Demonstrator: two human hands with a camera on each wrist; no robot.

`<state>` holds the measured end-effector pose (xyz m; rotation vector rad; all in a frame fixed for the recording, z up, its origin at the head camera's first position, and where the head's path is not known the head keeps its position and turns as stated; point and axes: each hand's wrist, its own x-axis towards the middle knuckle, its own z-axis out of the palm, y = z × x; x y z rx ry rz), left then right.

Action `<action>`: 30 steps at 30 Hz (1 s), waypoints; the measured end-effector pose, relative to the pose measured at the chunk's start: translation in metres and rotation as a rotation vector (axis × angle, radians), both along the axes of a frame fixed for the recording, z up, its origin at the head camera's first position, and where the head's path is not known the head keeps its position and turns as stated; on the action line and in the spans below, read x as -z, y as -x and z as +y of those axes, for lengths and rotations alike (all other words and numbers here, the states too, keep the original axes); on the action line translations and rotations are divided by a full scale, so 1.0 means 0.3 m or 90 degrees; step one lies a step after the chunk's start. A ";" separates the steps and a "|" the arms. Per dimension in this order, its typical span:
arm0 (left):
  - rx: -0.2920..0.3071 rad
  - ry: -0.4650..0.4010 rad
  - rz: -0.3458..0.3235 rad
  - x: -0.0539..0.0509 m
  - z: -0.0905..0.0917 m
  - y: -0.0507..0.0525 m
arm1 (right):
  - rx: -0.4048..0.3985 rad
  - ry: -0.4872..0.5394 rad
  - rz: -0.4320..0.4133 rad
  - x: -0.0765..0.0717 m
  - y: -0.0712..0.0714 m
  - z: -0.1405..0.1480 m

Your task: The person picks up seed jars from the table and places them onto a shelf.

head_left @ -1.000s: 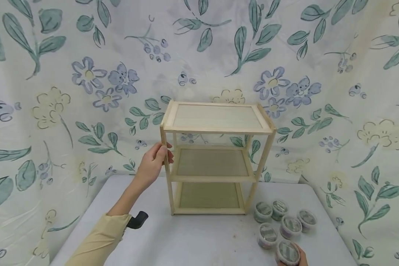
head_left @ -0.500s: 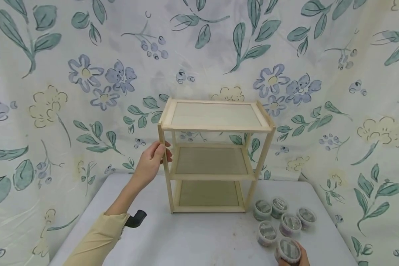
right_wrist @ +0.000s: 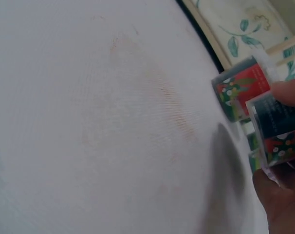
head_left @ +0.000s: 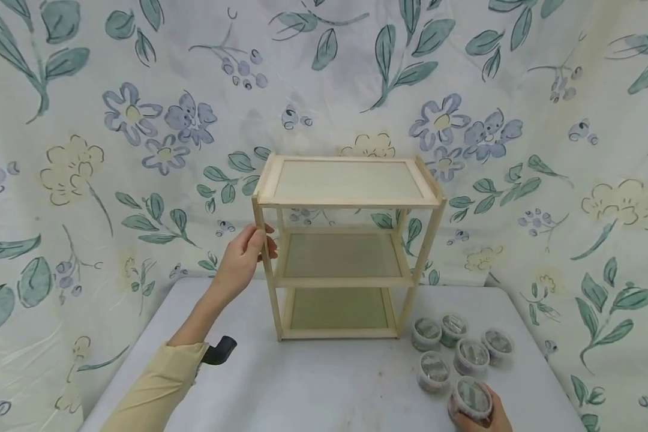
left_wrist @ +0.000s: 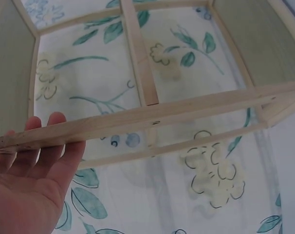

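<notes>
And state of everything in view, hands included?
White table: faintly smudged
Wooden shelf: upright, standing on the table
Left hand: gripping the shelf's left front post
Held tub: lidded, in the right hand
Five other tubs: lidded, upright on the table
Floral backdrop: hanging behind the shelf

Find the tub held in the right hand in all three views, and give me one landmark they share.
Head: the held tub is at lower right, in the right hand.
Left wrist: not in this picture.
Right wrist: the held tub is at the right edge, another tub to its upper left.
Shared landmark: the floral cloth, at upper right in the right wrist view.
</notes>
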<state>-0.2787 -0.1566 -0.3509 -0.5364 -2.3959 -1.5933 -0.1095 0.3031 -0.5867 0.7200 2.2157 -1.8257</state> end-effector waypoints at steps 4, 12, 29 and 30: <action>-0.002 0.003 -0.001 -0.002 -0.002 -0.004 | -0.006 -0.013 0.004 -0.029 -0.002 -0.002; -0.007 0.007 0.001 -0.003 -0.007 -0.016 | -0.033 -0.080 0.050 -0.109 0.004 -0.004; 0.001 -0.009 -0.006 -0.001 0.001 -0.011 | -0.081 -0.135 0.146 -0.248 0.044 -0.059; 0.002 -0.011 -0.006 0.000 0.002 -0.011 | -0.083 -0.152 0.160 -0.254 0.048 -0.065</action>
